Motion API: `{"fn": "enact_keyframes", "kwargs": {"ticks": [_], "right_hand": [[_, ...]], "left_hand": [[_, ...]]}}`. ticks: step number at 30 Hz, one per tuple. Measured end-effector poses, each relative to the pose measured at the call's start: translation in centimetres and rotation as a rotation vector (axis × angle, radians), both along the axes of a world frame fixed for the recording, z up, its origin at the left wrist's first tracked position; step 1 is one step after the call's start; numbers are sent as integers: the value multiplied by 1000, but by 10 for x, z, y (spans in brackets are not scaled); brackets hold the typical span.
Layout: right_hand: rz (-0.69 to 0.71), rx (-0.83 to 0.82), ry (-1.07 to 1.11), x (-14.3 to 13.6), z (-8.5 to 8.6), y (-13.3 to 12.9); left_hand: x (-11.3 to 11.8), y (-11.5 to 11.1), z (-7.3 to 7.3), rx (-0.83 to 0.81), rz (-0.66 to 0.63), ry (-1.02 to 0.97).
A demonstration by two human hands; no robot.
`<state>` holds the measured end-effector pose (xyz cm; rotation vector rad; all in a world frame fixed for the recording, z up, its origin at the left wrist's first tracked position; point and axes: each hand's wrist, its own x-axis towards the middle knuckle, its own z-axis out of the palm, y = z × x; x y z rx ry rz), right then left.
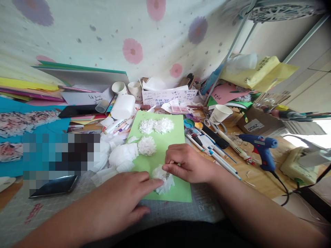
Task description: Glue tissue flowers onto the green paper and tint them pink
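A green sheet of paper (170,137) lies on the grey cutting mat (85,210), with several ruffled white tissue-paper puffs (147,145) on it. At its lower end is another white tissue puff (165,186), under both hands. My left hand (129,189) reaches in from the left, index finger stretched out and touching this puff, thumb apart. Just above the puff, my right hand (186,163) is closed in a pinch; whatever sits between its fingers is mostly hidden. Left of the sheet lies a pile of white tissue pieces (122,155).
A blue glue gun (263,148) stands at the right with its cable trailing. Markers and brushes (219,162), scissors (216,127) and a paper cup (220,114) crowd the sheet's right side. A dark phone-like object (55,186) lies at the left, near a blue sheet (62,125).
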<state>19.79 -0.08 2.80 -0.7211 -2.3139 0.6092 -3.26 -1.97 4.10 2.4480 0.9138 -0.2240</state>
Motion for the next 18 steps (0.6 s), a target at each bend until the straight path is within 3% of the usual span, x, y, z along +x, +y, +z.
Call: {"fn": "enact_keyframes", "kwargs": {"ticks": [5,9,13,18], "right_hand": [[-201,-127,276,11,-4,4],[-218,-75,118,5,-5,6],[-181,-63,-95,1,-4,7],[-276,-180,165,5,-8,7]], "left_hand": [[-6,5,1,-43,45,-108],[-6,9,-3,-13,141,-156],[-5,8,-3,-40,60,-125],[-8,8,0,-59,36,-110]]}}
